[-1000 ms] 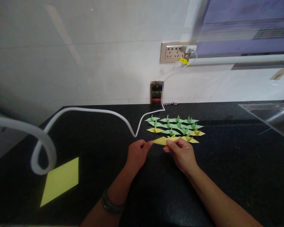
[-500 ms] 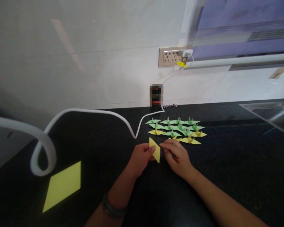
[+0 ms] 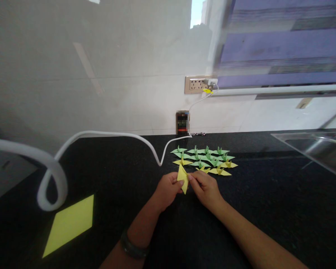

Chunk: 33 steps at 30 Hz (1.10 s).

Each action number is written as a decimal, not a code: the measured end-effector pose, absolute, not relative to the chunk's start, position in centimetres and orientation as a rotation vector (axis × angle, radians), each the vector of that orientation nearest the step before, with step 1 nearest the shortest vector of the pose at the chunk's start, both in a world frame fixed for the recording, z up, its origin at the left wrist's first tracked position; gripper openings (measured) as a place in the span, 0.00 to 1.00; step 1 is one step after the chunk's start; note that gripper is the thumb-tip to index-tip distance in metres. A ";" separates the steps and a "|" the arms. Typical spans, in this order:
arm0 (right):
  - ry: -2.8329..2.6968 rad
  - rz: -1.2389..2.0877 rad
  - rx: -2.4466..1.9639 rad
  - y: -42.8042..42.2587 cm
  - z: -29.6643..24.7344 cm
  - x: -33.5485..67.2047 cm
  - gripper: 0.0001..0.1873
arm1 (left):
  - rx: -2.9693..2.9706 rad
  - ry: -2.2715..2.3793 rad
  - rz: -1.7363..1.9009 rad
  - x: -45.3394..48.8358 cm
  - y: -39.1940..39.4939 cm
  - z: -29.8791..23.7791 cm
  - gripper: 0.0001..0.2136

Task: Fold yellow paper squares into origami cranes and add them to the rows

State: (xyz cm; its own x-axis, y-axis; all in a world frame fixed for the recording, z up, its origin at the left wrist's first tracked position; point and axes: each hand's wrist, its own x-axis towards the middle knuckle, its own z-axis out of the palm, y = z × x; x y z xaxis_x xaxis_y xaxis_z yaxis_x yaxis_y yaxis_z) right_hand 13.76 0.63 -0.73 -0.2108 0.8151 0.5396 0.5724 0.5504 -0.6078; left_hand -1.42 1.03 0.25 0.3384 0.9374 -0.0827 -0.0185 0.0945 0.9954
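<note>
A folded piece of yellow origami paper (image 3: 182, 177) is held up off the dark counter, in front of me. My left hand (image 3: 169, 190) pinches it from the left, thumb on its near face. From the other side, my right hand (image 3: 205, 186) has its thumb and index finger closed on the paper's right edge, where a flap stands slightly apart. Just beyond my hands sit several folded paper cranes in rows, green cranes (image 3: 201, 157) mostly behind and yellow cranes (image 3: 220, 171) mostly nearer me.
A flat yellow sheet (image 3: 71, 225) lies on the counter (image 3: 123, 157) at the left. A thick white cable (image 3: 114, 132) loops across the left side. A phone-like device (image 3: 182, 123) leans on the wall below a socket panel (image 3: 195, 85). A sink (image 3: 316, 149) is at the right.
My right hand has moved left onto the yellow paper, and its right edge has opened into a flap. The camera view has tilted up a little.
</note>
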 end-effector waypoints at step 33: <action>-1.431 1.185 -0.950 1.6 -0.4 14.4 0.13 | 0.917 0.710 0.965 -0.3 -0.2 0.6 0.13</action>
State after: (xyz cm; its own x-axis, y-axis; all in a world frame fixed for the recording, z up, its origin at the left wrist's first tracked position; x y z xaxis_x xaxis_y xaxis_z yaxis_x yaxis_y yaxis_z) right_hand 14.40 1.55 -0.38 -0.1839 0.9602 0.2105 -0.0283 0.2088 -0.9775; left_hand -0.33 -0.19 0.56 0.4087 0.9066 -0.1051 -0.3697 0.2698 0.8892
